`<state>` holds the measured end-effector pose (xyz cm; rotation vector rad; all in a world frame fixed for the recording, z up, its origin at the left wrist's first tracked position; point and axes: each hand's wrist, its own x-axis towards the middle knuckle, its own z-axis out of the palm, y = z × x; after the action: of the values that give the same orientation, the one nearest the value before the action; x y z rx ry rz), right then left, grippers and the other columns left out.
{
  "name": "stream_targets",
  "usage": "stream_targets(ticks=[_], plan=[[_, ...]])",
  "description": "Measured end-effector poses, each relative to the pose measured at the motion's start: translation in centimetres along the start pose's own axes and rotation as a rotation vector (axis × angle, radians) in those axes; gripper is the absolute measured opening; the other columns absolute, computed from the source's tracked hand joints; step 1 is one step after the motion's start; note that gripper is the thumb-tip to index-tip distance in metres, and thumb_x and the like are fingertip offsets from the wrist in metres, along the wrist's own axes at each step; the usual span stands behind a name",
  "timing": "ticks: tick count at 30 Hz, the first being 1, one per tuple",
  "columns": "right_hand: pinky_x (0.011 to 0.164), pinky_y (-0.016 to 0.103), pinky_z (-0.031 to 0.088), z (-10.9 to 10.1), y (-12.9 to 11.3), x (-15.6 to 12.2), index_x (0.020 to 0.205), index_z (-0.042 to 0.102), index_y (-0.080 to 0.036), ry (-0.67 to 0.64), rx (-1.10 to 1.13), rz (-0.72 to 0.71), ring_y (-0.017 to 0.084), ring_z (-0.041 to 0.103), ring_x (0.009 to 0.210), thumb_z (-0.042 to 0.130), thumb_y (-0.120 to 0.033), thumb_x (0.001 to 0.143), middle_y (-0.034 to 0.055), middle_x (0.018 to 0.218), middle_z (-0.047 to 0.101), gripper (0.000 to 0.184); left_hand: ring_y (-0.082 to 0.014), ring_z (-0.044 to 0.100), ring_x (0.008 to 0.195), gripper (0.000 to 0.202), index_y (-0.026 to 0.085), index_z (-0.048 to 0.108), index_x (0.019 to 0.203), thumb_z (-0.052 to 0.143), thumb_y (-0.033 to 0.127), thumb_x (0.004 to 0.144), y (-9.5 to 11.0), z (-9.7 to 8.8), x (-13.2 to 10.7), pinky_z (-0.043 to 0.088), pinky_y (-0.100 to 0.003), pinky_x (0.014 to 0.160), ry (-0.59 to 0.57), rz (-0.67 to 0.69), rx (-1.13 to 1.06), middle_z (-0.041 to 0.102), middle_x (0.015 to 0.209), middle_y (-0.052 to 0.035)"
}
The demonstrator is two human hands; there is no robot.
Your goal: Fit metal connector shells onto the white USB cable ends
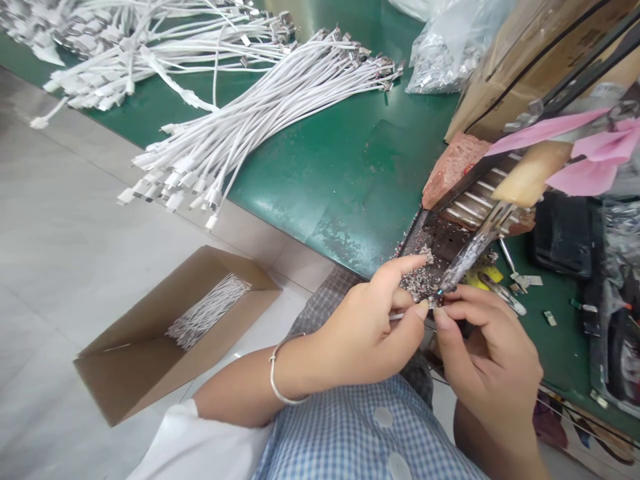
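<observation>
My left hand [367, 327] is closed in a pinch on a white cable [397, 316], whose short length shows between thumb and fingers. Close against it, my right hand [487, 353] pinches too, at the cable's end; what its fingertips grip is too small and covered to name. Just above the fingertips is the tip of a soldering iron [473, 257] with a wooden handle [533, 173], fixed at a slant and pointing down at my hands. Grey solder crumbs [423, 280] fill a dark tray beneath it.
Bundles of white cables [270, 113] lie on the green table [330, 173]. A cardboard box [145, 320] holding cables stands on the floor at left. A red brick [453, 167], a plastic bag of metal parts [445, 57] and a black phone-like object [563, 233] are at right.
</observation>
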<state>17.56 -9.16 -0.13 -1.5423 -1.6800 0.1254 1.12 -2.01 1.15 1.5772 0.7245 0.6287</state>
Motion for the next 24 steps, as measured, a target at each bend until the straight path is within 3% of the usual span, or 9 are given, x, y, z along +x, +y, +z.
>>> stream_targets(ticks=[12, 24], plan=[[0.092, 0.024, 0.049, -0.1, -0.2, 0.2, 0.092, 0.063, -0.019, -0.016, 0.044, 0.0, 0.011, 0.063, 0.099, 0.065, -0.013, 0.09, 0.0025, 0.101, 0.067, 0.006, -0.0096, 0.049, 0.047, 0.05, 0.009, 0.032, 0.143, 0.046, 0.017, 0.096, -0.2, 0.1, 0.0, 0.036, -0.022, 0.046, 0.016, 0.088, 0.006, 0.05, 0.06, 0.0085], [0.093, 0.025, 0.049, -0.6, -0.7, -0.8, 0.094, 0.062, -0.018, -0.038, 0.043, 0.005, 0.012, 0.063, 0.1, 0.063, -0.013, 0.091, 0.0021, 0.103, 0.067, 0.007, -0.0072, 0.043, 0.045, 0.048, 0.008, 0.032, 0.141, 0.047, 0.016, 0.096, -0.3, 0.2, -0.7, 0.032, -0.019, 0.043, 0.03, 0.064, 0.001, 0.047, 0.059, 0.0105]])
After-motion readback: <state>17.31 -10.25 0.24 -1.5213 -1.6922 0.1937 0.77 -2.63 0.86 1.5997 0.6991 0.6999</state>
